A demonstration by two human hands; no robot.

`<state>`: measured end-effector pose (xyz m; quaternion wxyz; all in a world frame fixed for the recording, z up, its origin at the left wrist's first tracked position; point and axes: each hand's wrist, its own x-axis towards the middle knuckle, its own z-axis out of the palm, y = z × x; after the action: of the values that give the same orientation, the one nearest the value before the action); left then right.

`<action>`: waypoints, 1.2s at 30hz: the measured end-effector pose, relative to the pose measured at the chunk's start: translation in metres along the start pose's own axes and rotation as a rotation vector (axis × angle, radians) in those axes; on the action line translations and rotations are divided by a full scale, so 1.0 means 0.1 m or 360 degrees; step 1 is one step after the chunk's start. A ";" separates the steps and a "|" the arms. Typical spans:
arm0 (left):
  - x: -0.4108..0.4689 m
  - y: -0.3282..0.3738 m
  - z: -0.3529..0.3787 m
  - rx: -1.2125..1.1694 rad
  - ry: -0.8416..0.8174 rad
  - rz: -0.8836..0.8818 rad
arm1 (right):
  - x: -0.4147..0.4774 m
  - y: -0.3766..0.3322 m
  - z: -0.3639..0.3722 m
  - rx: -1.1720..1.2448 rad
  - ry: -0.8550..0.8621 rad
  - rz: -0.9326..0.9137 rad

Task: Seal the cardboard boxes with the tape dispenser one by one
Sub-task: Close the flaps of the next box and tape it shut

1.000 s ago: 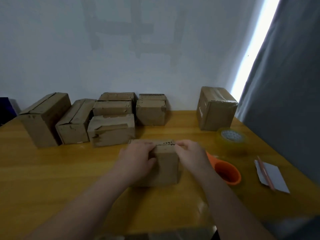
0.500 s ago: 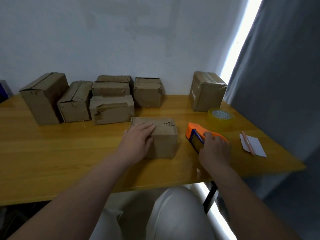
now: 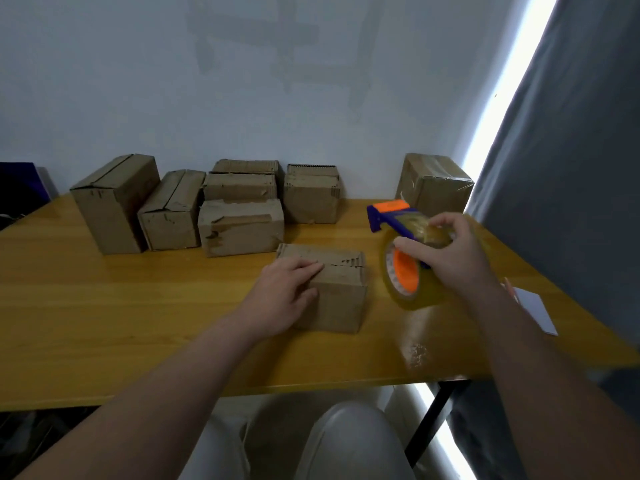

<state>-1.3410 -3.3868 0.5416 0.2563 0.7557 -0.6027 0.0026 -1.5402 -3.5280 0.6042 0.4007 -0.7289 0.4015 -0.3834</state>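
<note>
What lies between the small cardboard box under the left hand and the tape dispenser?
In the head view, only bare wooden table separates the small cardboard box from the orange-and-blue tape dispenser.

- One wide-angle view from the person's head, looking forward and down, close over the yellow wooden table (image 3: 104,306).
- Both forearms enter from the bottom of the frame; the pale wall (image 3: 277,81) fills the upper half.
- Knees show at bottom centre.
</note>
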 end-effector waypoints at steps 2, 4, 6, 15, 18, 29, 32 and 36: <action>0.00 -0.01 -0.02 -0.0045 -0.0010 0.0000 | 0.03 -0.17 -0.01 -0.0009 -0.0037 -0.0082; 0.00 -0.02 -0.05 -0.0077 -0.0028 -0.0001 | 0.08 -0.27 -0.01 0.0071 -0.0156 -0.0145; 0.01 -0.03 -0.07 -0.0113 -0.0044 -0.0005 | 0.14 -0.37 0.00 0.0142 -0.0319 -0.0184; 0.13 -0.08 -0.22 -0.0334 -0.0072 -0.0034 | 0.39 -0.50 0.28 -0.0128 -0.0761 -0.0398; 0.19 -0.10 -0.34 -0.0690 -0.0071 -0.0258 | 0.48 -0.47 0.22 -0.0177 -0.0863 -0.0353; 0.60 -0.09 -0.64 -0.2369 -0.0097 -0.1270 | 0.54 -0.44 0.22 -0.0190 -0.0944 -0.0422; 0.64 -0.09 -0.66 -0.2362 -0.0060 -0.1310 | 0.55 -0.44 0.23 -0.0178 -0.0947 -0.0447; 0.64 -0.11 -0.65 -0.2279 0.0001 -0.1360 | 0.55 -0.46 0.27 -0.0212 -0.0927 -0.0497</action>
<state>-1.2934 -3.4179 0.6132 0.6540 0.5736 -0.1199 -0.4785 -1.4821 -3.5526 0.6479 0.3864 -0.8851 0.1778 -0.1887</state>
